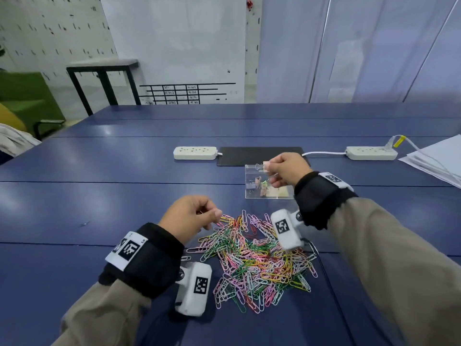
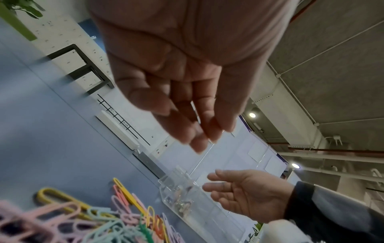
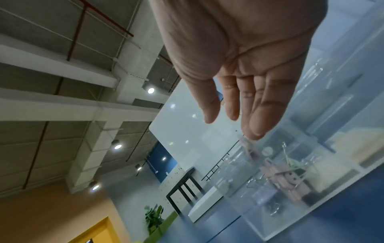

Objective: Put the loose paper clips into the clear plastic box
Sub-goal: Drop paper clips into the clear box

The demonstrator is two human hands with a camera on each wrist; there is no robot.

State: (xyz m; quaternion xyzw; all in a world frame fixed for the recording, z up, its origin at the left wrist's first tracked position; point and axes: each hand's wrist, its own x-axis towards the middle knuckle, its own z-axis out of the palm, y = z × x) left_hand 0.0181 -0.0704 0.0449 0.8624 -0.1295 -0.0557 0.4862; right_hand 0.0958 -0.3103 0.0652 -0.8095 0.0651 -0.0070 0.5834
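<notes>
Transfer under way: right hand (image 1: 287, 171) hangs slack-fingered over the clear plastic box (image 1: 268, 182), grip holding nothing. Left hand (image 1: 189, 216) pinches one paper clip (image 1: 203, 213) above the pile (image 1: 254, 260); it likely goes boxward next.

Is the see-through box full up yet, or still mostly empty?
Mostly empty. Through the clear plastic box only a few small clips show near its bottom, while the big pile of paper clips lies on the table.

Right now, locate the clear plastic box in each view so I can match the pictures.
Head: clear plastic box right of centre, beyond the paper clips.
Left wrist: lower centre, beside the right hand.
Right wrist: lower right.
Shared landmark: white power strip.
</notes>
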